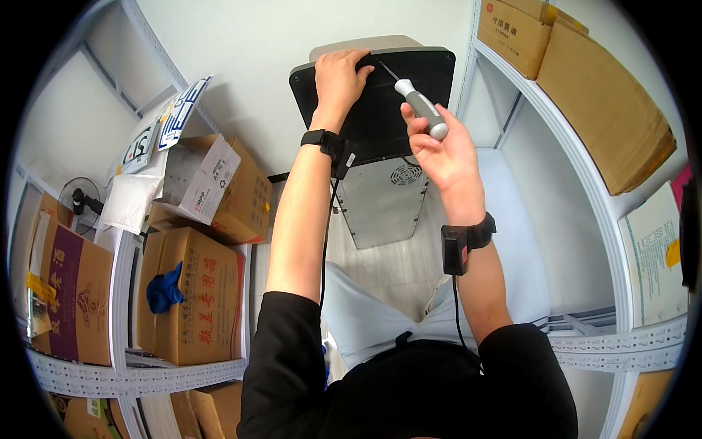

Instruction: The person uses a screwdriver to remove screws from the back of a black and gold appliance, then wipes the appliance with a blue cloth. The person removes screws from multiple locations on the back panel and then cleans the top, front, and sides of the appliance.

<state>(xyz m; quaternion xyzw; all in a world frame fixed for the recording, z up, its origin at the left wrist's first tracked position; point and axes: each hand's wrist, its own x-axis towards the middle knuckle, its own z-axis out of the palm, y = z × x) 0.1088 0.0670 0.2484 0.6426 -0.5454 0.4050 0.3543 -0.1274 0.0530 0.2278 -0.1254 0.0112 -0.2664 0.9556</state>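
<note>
A grey-and-white screwdriver is in my right hand, its handle held between thumb and fingers. Its thin shaft slants up and left, the tip at or close to the upper edge of a black panel. Whether the tip sits in a screw is too small to tell. My left hand grips that panel's upper edge, thumb on the near face and fingers curled at the rim, just left of the tip. Beneath the panel stands a pale metal cabinet with a round vent.
On the left, metal shelving carries cardboard boxes, a dark blue cloth and a white packet. A small fan stands behind. More cartons fill the right shelf. Black cables hang from both my wrist straps.
</note>
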